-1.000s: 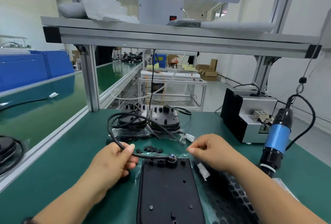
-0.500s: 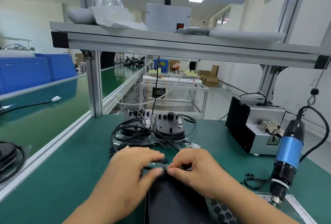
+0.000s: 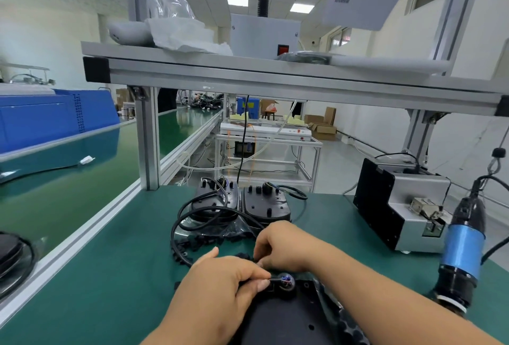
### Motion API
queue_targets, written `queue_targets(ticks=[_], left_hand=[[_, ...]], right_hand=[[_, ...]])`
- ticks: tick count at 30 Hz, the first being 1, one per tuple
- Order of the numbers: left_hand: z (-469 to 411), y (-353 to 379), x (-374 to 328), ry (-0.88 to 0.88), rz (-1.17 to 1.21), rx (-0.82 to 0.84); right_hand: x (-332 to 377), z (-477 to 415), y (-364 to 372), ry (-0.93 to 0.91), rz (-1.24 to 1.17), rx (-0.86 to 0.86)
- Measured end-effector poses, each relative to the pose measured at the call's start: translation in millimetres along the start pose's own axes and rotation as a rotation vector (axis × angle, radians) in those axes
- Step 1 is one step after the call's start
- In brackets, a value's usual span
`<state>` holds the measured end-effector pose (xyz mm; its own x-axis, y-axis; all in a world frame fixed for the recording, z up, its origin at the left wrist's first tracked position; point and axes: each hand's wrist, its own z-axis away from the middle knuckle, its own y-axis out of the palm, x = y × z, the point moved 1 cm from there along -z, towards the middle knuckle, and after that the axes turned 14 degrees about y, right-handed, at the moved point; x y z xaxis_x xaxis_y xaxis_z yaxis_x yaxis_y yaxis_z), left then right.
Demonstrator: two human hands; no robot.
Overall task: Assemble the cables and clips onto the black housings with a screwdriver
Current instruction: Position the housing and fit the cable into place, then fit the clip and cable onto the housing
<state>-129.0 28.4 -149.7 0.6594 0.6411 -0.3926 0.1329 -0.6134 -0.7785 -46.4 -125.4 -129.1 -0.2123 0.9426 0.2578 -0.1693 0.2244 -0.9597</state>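
A flat black housing (image 3: 286,322) lies at the near edge of the green bench, partly under my arms. My left hand (image 3: 220,286) pinches the black cable (image 3: 176,223) just behind its round grommet (image 3: 286,282), which sits at the housing's far edge. My right hand (image 3: 283,245) is just beyond, fingers curled down over small black clips (image 3: 243,256); whether it holds one is hidden. The cable loops back left toward two finished housings (image 3: 265,205). A blue and black electric screwdriver (image 3: 462,251) hangs at the right.
A grey and black screw feeder box (image 3: 396,207) stands at the right rear. More loose black clips (image 3: 203,241) lie in a row left of my hands. An aluminium frame post (image 3: 148,138) rises at the left, and a conveyor belt (image 3: 82,179) runs beyond it.
My head tilted up and the view shifted. My hands came together over the housing's far edge, the left one bringing the cable's grommet end there, then the right moved slightly beyond toward the clips.
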Motion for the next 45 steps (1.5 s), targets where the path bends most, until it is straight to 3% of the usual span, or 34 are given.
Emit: queue_targets(ticks=[4,6,8,10,25,36,45], left_hand=[[1.7,0.3,-0.1,0.026,-0.003,-0.026],[3.6,-0.9,-0.3,0.03,0.018,-0.052],[4.8,-2.0,-0.5,0.036,0.026,-0.061],[5.2,-3.4,-1.9,0.042,0.021,-0.06],[8.4,-8.2,-12.0,-0.052,0.083,-0.081],[9.9,-9.3,-14.2,-0.047,0.077,-0.1],[11.1,-8.6,-13.5,-0.026,0.037,-0.09]], right_hand=[[-1.2,6.2,-2.1,0.011,-0.069,-0.027],[-6.1,15.0,-10.6,0.068,-0.466,-0.018],[-11.3,27.1,-17.5,0.092,-0.917,0.096],[-14.8,39.0,-19.3,0.11,-1.087,0.168],[-9.7,53.9,-9.4,0.022,-0.978,0.23],[-5.5,64.5,-20.1,-0.051,-0.69,0.156],[-5.7,63.4,-20.2,0.021,-0.816,0.077]])
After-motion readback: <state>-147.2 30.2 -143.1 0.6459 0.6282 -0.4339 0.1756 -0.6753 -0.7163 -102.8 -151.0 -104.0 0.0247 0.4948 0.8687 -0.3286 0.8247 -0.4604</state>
